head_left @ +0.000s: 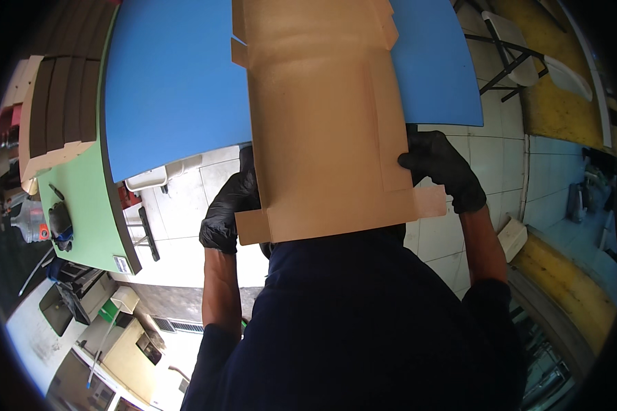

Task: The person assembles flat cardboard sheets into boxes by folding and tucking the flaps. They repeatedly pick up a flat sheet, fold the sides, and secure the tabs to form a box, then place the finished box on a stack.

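A brown cardboard box blank, creased and with flaps at its corners, stretches over a blue table and past its front edge toward my body. My left hand, in a black glove, holds the blank's left edge near the close end; its fingers are partly hidden behind the board. On the opposite edge my right hand, gloved the same way, grips with the thumb against the side and the other fingers mostly out of sight underneath. The near flaps stick out at both sides, close to my torso.
At the left, stacked folded cardboard boxes stand by a green table carrying a dark object. A clear plastic jug is beyond it. A white folding chair stands at the upper right, near a yellow-brown surface.
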A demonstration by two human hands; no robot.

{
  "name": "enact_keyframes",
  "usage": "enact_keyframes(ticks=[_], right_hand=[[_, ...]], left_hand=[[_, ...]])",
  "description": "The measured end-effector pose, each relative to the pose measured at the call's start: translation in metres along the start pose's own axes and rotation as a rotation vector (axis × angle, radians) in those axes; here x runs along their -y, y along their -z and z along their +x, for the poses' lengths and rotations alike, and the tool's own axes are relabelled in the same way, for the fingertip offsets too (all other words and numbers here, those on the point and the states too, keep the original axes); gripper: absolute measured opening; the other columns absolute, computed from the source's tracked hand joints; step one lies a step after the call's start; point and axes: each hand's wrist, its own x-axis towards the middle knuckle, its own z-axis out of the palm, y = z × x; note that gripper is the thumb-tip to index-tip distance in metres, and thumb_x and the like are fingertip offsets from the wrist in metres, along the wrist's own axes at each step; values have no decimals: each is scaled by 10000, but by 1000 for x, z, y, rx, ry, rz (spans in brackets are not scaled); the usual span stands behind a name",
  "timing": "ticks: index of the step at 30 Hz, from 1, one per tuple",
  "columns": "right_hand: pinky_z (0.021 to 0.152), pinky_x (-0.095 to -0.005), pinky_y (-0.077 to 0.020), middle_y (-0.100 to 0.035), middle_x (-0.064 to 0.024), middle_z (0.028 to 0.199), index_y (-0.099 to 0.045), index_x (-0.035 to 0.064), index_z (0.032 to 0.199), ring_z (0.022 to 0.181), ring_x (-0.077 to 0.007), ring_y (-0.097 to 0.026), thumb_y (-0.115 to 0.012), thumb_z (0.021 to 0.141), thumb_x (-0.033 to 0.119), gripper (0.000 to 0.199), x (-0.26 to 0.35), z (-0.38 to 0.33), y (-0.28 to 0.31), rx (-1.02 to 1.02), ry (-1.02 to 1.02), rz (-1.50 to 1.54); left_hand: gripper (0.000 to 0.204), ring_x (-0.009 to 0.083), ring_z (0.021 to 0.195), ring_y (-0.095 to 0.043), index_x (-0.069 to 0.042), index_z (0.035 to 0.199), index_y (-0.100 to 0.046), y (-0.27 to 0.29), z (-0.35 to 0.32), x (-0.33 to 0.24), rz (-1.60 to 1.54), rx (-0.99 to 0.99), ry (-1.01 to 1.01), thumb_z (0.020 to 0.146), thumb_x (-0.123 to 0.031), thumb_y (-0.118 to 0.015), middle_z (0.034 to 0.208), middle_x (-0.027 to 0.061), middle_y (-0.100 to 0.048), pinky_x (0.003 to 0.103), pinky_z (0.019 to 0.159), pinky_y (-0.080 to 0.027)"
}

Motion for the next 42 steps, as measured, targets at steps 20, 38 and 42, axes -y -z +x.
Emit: enact_keyframes(ticks=[20, 38, 42], right_hand=[[754, -320, -592, -735, -112, 1085, -640, -36, 1323, 895, -155, -704, -768, 900, 225, 513, -12, 20, 25, 26, 96, -127], [596, -272, -578, -740, -167, 948, -674, -100, 1230, 741, -208, -761, -668, 991, 189, 376, -34, -28, -22, -223, -102, 178], [762, -314, -580, -743, -130, 952, -698, -79, 1204, 931, -199, -751, -698, 952, 178, 360, -44, -28, -14, -188, 56, 199]], left_hand=[[393, 285, 709, -697, 20, 1326, -610, -20, -14, 24, 290, 114, -242, 1085, -264, -482, 889, 128, -721, 342, 684, -563], [518, 183, 865, -700, -13, 1513, -464, -23, -14, 16, 436, 228, -44, 1051, -228, -558, 1055, 217, -735, 292, 763, -543], [491, 180, 822, -715, -34, 1478, -440, -20, -5, 22, 483, 181, 41, 1023, -126, -599, 1063, 181, -731, 264, 616, -544]])
